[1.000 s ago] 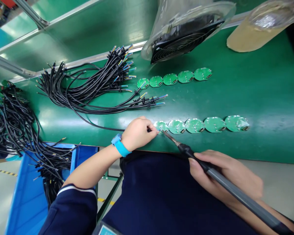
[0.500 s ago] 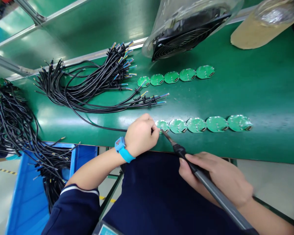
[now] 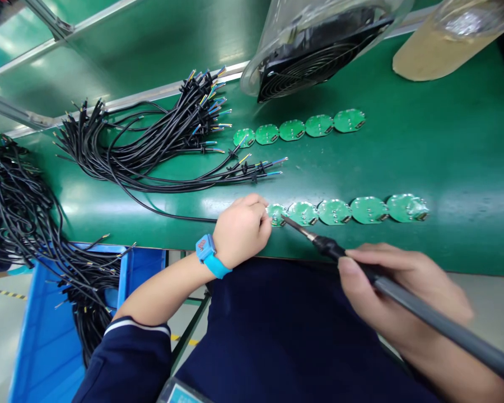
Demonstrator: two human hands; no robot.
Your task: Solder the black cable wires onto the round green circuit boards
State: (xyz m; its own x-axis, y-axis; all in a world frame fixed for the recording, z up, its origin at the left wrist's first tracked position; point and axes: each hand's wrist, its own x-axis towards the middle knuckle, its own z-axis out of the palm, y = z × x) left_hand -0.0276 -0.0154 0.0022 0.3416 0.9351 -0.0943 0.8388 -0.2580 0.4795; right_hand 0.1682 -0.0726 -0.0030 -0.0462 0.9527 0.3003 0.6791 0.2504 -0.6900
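My left hand (image 3: 242, 232) is closed around the end of a black cable (image 3: 185, 218), at the left end of the near row of green circuit boards (image 3: 335, 212). Its fingers hide the cable's tip and part of the leftmost board (image 3: 277, 215). In my right hand (image 3: 403, 291) is a soldering iron (image 3: 378, 278), gripped like a pen. The iron's tip points left and lies over the right part of that leftmost board; whether it touches cannot be made out.
A bundle of black cables (image 3: 151, 140) lies behind my left hand. Further back is a second row of boards (image 3: 292, 130), near a fan (image 3: 319, 70). A blue bin (image 3: 37, 330) with more cables stands lower left. A tan cylinder (image 3: 428, 53) stands at back right.
My right hand has moved right and swung the soldering iron flatter, its tip shifting slightly right across the leftmost board. My left hand stays nearly in place.
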